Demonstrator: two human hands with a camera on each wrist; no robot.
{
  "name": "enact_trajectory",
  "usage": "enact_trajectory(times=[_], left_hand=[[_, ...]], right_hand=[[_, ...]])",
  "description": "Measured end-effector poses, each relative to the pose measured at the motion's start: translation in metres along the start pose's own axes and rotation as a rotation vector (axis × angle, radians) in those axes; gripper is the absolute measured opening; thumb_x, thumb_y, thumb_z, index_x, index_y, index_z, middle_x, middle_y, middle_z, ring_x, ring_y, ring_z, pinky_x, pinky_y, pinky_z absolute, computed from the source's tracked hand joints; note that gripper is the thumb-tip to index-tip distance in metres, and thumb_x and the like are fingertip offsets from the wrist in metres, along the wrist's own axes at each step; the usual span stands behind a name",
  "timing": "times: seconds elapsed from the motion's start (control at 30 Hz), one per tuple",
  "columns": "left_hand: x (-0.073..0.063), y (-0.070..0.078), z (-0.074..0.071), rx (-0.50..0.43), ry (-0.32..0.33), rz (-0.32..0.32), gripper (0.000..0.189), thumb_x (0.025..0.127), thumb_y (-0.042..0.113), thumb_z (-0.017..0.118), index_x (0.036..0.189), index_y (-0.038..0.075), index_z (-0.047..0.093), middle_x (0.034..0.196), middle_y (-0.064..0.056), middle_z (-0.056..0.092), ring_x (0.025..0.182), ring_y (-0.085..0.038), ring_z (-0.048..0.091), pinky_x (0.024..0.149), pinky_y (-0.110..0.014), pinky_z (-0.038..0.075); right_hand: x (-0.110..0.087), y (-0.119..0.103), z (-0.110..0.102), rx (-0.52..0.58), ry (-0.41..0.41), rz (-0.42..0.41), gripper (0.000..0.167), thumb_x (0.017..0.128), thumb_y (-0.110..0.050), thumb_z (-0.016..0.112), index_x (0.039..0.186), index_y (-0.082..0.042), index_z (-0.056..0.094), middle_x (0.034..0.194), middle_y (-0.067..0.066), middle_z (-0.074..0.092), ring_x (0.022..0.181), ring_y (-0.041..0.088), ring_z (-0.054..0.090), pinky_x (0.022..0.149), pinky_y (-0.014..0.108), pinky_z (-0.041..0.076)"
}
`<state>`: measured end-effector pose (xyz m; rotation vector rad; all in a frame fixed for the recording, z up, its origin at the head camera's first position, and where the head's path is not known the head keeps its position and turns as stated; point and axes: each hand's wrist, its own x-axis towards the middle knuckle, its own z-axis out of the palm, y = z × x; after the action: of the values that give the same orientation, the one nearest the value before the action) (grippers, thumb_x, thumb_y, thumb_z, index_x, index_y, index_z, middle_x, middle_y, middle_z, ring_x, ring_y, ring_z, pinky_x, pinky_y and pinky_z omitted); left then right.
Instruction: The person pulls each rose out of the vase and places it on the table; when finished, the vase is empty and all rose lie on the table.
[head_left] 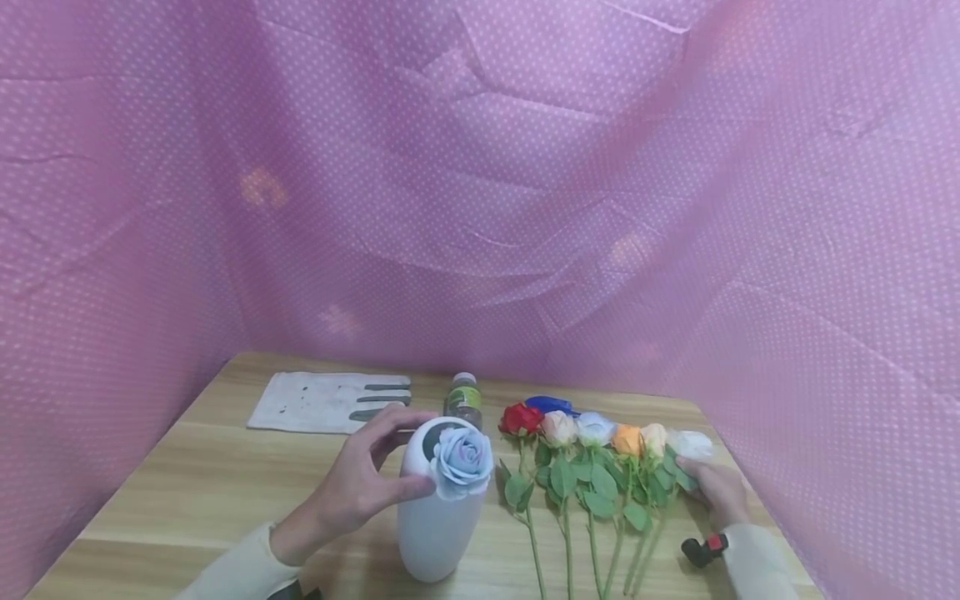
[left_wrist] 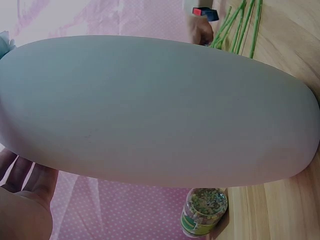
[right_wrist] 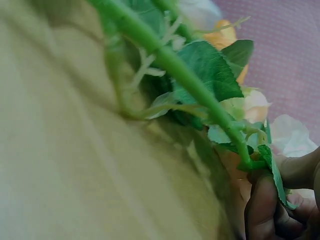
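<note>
A white vase point(head_left: 438, 533) stands upright on the table, with a pale blue rose point(head_left: 461, 462) in its mouth. My left hand point(head_left: 367, 479) grips the vase near its rim, fingers behind and thumb in front beside the bloom. In the left wrist view the vase point(left_wrist: 160, 110) hides most of the scene. At the right end of a row of roses, my right hand point(head_left: 722, 493) pinches the leafy upper stem of a white rose point(head_left: 692, 444). The right wrist view shows a green stem point(right_wrist: 192, 87) running into the right hand's fingers point(right_wrist: 262, 202).
Left of the white rose lie a red rose point(head_left: 521, 418), a pink one point(head_left: 558, 427), a light blue one point(head_left: 596, 428), an orange one point(head_left: 627, 439) and a cream one point(head_left: 654, 437). Behind are a bottle point(head_left: 464, 398), a blue object point(head_left: 551, 404) and a glove point(head_left: 322, 402).
</note>
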<state>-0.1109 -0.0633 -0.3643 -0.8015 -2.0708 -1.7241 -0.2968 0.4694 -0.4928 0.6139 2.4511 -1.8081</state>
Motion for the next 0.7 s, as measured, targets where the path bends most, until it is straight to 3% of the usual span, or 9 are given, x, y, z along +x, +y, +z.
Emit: enact_trajectory(times=[0.1, 0.17, 0.23, 0.27, 0.53, 0.7], left_hand=[[0.0004, 0.0001, -0.0008, -0.004, 0.001, 0.003, 0.068, 0.074, -0.004, 0.084, 0.136, 0.005, 0.056, 0.124, -0.012, 0.056, 0.12, -0.01, 0.061, 0.111, -0.026, 0.052], [0.0008, 0.0, -0.0011, -0.005, -0.001, 0.001, 0.068, 0.074, -0.003, 0.084, 0.136, 0.005, 0.056, 0.124, -0.012, 0.056, 0.12, -0.01, 0.061, 0.111, -0.026, 0.052], [0.001, 0.0, -0.0016, -0.004, -0.003, -0.005, 0.068, 0.075, -0.003, 0.084, 0.136, 0.006, 0.056, 0.123, -0.012, 0.056, 0.12, -0.01, 0.062, 0.111, -0.025, 0.052], [0.0011, 0.0001, -0.002, -0.003, -0.003, -0.008, 0.068, 0.075, -0.002, 0.084, 0.136, 0.006, 0.056, 0.123, -0.012, 0.056, 0.12, -0.01, 0.062, 0.111, -0.025, 0.052], [0.0026, -0.0001, -0.0042, -0.003, 0.0, -0.013, 0.068, 0.075, -0.002, 0.085, 0.136, 0.007, 0.056, 0.124, -0.012, 0.056, 0.12, -0.011, 0.062, 0.111, -0.024, 0.051], [0.0015, -0.0004, -0.004, -0.013, -0.009, -0.019, 0.068, 0.076, -0.002, 0.084, 0.137, 0.002, 0.055, 0.127, -0.013, 0.056, 0.122, -0.011, 0.061, 0.113, -0.025, 0.05]], right_hand=[[0.0024, -0.0023, 0.0036, -0.169, 0.021, -0.028, 0.056, 0.083, -0.048, 0.08, 0.117, -0.004, 0.072, 0.104, 0.008, 0.074, 0.098, 0.021, 0.065, 0.09, 0.033, 0.058], [0.0033, -0.0035, 0.0039, -0.295, 0.041, -0.035, 0.073, 0.085, -0.056, 0.075, 0.13, 0.001, 0.064, 0.13, 0.024, 0.065, 0.115, 0.038, 0.059, 0.104, 0.049, 0.052], [0.0044, -0.0038, 0.0032, -0.378, 0.047, -0.051, 0.079, 0.087, -0.059, 0.07, 0.134, 0.004, 0.058, 0.146, 0.033, 0.048, 0.127, 0.05, 0.049, 0.112, 0.062, 0.042], [0.0046, -0.004, 0.0026, -0.413, 0.051, -0.063, 0.08, 0.088, -0.061, 0.068, 0.134, 0.004, 0.058, 0.149, 0.034, 0.044, 0.131, 0.053, 0.046, 0.114, 0.065, 0.038], [0.0031, -0.0029, -0.0023, -0.548, 0.12, -0.184, 0.073, 0.091, -0.065, 0.061, 0.125, -0.001, 0.067, 0.14, 0.03, 0.056, 0.122, 0.051, 0.055, 0.101, 0.063, 0.046], [-0.0005, -0.0043, -0.0044, -0.554, 0.163, -0.174, 0.072, 0.092, -0.06, 0.062, 0.125, 0.004, 0.065, 0.137, 0.03, 0.058, 0.122, 0.051, 0.056, 0.101, 0.064, 0.046]])
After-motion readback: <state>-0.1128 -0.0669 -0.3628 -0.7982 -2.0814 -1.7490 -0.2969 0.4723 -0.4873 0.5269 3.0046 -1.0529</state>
